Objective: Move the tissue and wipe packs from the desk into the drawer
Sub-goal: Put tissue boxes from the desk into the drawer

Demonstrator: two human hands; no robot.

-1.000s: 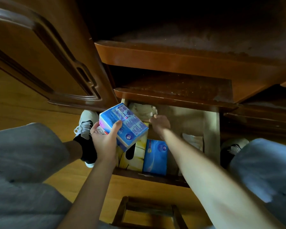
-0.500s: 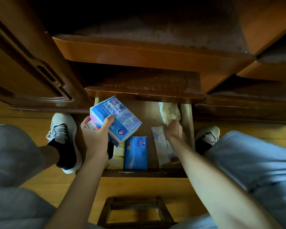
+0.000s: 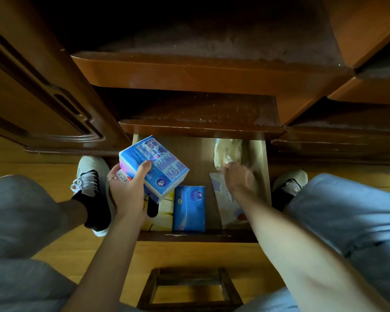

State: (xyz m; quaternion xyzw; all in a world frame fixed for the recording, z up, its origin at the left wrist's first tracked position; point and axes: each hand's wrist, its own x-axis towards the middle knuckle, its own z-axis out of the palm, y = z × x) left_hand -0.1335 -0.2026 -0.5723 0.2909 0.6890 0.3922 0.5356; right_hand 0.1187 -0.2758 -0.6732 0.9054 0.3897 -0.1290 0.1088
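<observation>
Open wooden drawer (image 3: 260, 154), blue tissue pack (image 3: 154, 166) tilted above its left side, flat blue pack (image 3: 189, 208) at its front middle, yellow pack (image 3: 163, 213) just left of that, pale wipe pack (image 3: 226, 199) along its right, cream pack (image 3: 227, 153) at back right

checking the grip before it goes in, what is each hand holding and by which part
The left hand holds the blue tissue pack by its near end, thumb on top. The right hand rests on packs in the drawer; whether it grips cannot be told.

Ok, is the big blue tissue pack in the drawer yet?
Not yet. The big blue tissue pack is held tilted in the left hand, above the open wooden drawer.
</observation>
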